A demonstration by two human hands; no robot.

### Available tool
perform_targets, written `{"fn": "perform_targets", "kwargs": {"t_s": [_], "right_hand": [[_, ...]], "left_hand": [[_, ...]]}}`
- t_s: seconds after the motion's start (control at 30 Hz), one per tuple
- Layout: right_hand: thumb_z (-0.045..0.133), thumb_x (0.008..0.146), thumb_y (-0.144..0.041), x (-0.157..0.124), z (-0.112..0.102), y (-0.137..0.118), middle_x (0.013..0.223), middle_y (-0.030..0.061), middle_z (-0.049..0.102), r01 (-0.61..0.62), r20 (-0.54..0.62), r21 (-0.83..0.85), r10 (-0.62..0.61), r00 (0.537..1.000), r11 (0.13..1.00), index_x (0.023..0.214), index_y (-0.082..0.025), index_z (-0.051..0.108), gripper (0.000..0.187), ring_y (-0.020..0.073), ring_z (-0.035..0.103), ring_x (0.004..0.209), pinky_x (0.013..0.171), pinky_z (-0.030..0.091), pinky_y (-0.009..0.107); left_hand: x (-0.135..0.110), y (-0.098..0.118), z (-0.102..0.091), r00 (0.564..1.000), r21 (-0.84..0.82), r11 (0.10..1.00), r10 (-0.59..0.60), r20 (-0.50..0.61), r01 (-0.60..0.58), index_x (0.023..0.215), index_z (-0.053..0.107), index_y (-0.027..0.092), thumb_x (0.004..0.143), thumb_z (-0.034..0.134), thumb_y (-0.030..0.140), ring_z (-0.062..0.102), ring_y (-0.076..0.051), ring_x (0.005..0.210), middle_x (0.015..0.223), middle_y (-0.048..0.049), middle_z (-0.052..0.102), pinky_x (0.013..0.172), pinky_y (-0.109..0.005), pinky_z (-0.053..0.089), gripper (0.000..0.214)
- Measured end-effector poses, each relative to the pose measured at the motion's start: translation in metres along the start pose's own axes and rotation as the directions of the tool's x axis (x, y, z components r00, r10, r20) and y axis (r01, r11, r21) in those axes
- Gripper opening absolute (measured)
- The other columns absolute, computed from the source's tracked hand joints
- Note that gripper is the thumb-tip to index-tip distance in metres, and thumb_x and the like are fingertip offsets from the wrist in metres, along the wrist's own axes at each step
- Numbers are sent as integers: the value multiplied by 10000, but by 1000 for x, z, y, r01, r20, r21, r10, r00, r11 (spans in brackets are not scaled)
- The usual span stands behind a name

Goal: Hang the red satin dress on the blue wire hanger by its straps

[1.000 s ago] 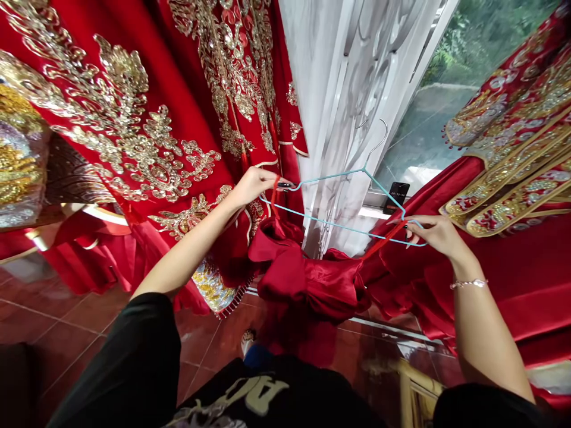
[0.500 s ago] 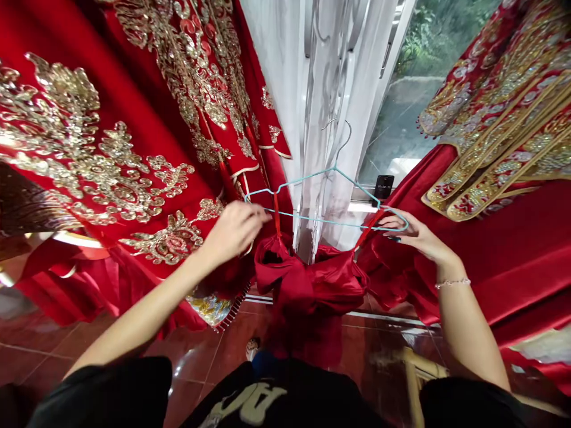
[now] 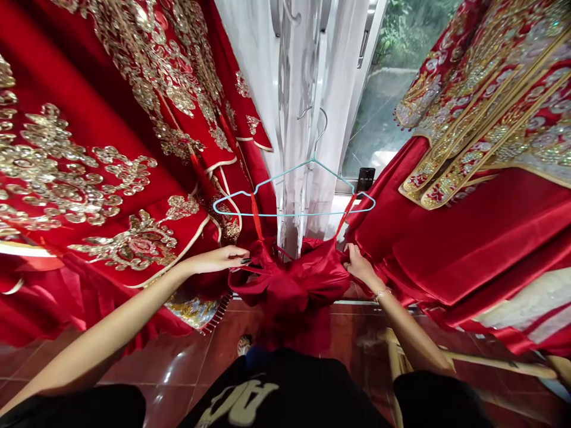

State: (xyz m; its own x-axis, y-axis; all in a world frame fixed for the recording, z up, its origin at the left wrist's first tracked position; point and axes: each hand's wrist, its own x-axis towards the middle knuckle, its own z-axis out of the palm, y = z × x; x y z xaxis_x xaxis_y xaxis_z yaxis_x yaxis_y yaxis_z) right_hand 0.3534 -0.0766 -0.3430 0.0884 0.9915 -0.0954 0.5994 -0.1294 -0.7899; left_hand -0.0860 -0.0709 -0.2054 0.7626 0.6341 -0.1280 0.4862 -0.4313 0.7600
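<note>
A plain dark-red dress (image 3: 292, 285) hangs by two thin red straps from a light blue hanger (image 3: 285, 214) with a metal hook. At the dress's left upper edge, my left hand (image 3: 223, 259) pinches the fabric between thumb and fingers. My right hand (image 3: 359, 266) grips the opposite upper edge, just below the right strap, its fingertips partly hidden by cloth. Between my hands the bodice is spread sideways. The hanger's hook rises in front of white curtain and frame parts; whether it is hooked on anything I cannot tell.
Gold-embroidered red garments (image 3: 143, 235) hang close on the left, and a beaded red and gold outfit (image 3: 491, 119) on the right. A phone (image 3: 366, 178) stands by the window (image 3: 379, 113). Below right is a wooden stool-like frame (image 3: 395, 362) on the tiled floor (image 3: 187, 356).
Both hands have moved down from the hanger's ends to the dress's upper edges and now hold the fabric. The hanger now sits more level, further left in view.
</note>
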Motion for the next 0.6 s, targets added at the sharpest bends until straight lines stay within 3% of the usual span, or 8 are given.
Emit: {"fn": "perform_targets", "kwargs": {"t_s": [0.1,0.17,0.27,0.33,0.4,0.47,0.57,0.6], "right_hand": [[605,675,-156,0,-17,8,788,0,669,-71,62,135,63,996,988,840,-220,562,183,153,619,647,570,455,235],[607,682,-205,0,-32,10,668,3,661,-110,97,255,87,991,961,729,-207,552,73,139,593,532,495,436,227],[616,682,-295,-3,-47,8,678,51,699,-119,110,472,76,991,873,674,-208,544,113,158,641,555,539,518,264],[609,682,-350,-7,-47,4,701,59,712,-108,111,603,51,992,790,705,-217,565,143,182,680,619,627,580,311],[604,687,-380,-11,-37,1,736,40,718,-84,97,699,23,995,710,770,-228,593,174,179,692,660,692,604,332],[629,694,-360,-16,-20,1,775,8,721,-24,31,822,-3,1000,569,865,-243,617,208,157,686,675,718,610,323],[696,669,-245,-24,8,7,760,-34,711,89,-110,948,53,993,305,970,-265,625,310,134,678,668,703,605,298],[707,659,-215,-27,16,10,764,-39,714,127,-155,958,94,983,256,977,-269,623,333,132,684,678,719,606,300]], "left_hand": [[-6,11,-2,994,-27,999,-36,103,39,723,548,173,843,586,596,480,-152,648,698,-4,539,609,-241,398,442],[-11,16,-4,995,54,997,-64,76,60,695,544,179,836,613,503,507,-156,664,699,1,548,634,-239,413,360],[-19,13,-8,992,265,962,-40,-116,70,706,557,193,852,547,370,527,-151,644,689,9,568,646,-244,420,230],[-20,6,-9,946,408,905,26,-324,115,741,581,205,824,518,290,559,-159,656,727,2,611,653,-254,426,135],[-15,-2,-6,828,443,880,114,-550,173,796,621,218,802,519,250,617,-178,727,819,-15,675,706,-274,462,107],[-6,-7,3,667,368,916,177,-724,158,849,667,224,806,541,244,659,-197,824,908,-33,719,792,-307,501,135],[9,-8,23,432,240,969,192,-881,59,785,703,211,810,592,241,671,-215,891,898,-49,731,883,-359,521,118],[12,-8,29,366,209,977,182,-912,34,753,706,205,805,611,241,671,-220,918,903,-55,731,912,-373,522,114]]}}
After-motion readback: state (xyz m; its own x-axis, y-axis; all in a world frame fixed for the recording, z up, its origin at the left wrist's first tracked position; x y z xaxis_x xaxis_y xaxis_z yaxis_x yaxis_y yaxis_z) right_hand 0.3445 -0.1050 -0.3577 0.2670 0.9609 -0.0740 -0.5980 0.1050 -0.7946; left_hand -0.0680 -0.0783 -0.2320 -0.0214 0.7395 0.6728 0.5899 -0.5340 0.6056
